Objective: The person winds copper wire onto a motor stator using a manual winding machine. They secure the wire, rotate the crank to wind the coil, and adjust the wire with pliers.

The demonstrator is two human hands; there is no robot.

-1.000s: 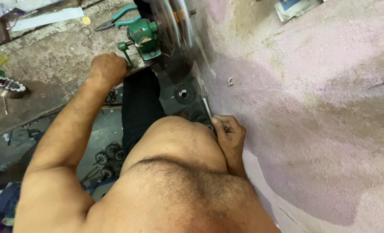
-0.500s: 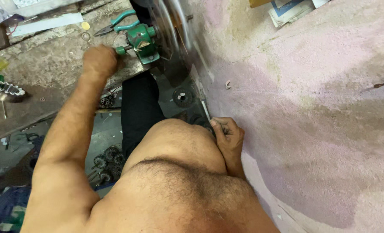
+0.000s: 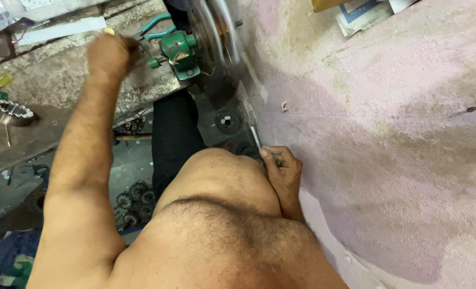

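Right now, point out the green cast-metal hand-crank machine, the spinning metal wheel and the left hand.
green cast-metal hand-crank machine point(image 3: 178, 51), head view, on its body.
spinning metal wheel point(image 3: 212, 29), head view, on its blurred face.
left hand point(image 3: 109, 53), head view, on its back.

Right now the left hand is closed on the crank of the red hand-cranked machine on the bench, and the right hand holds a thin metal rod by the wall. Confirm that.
One detail is off: the hand-cranked machine is green, not red, as the head view shows. The rest stands: the left hand is closed at its crank on the bench, and the right hand holds a thin metal rod by the wall.
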